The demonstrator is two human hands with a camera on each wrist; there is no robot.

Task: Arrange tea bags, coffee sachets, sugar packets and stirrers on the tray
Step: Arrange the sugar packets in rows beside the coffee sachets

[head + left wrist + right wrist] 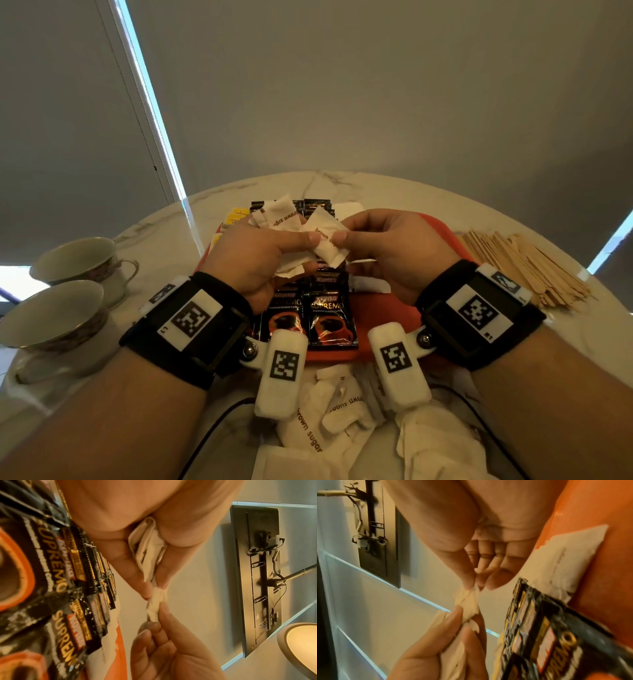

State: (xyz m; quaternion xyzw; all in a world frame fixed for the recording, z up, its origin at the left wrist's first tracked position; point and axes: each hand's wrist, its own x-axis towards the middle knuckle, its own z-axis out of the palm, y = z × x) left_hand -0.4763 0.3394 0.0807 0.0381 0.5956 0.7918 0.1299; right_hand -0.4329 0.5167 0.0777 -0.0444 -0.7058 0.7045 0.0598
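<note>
Step in hand: I judge I am passing one sugar packet (325,240) from my bundle to my right hand, for laying on the tray (383,315).
Left grip: my left hand (260,253) is closed round a bundle of sugar packets (279,214), thumb also on the single packet's edge.
Right grip: my right hand (387,250) pinches the same packet between thumb and forefinger; the other fingers are curled and hold nothing.
Packet position: held in the air over the coffee sachets (330,318), touching neither them nor the tray.
Tray contents: the sachets lie in overlapping rows on the orange tray; one white packet (570,561) lies on bare orange beside them; yellow tea bags (236,216) sit at the far left edge.
Off the tray: stirrers (524,270) are piled on the tabletop (394,195) to the right; more sugar packets (329,411) lie loose near me; two cups (78,260) stand to the left.
Method advised: ease my left thumb before the right pulls, so only one packet comes away and the paper does not tear.
Placement advised: lay it flat beside the white packet, clear of the sachets.
Risk: the bundle is loosely held and may spill.
</note>
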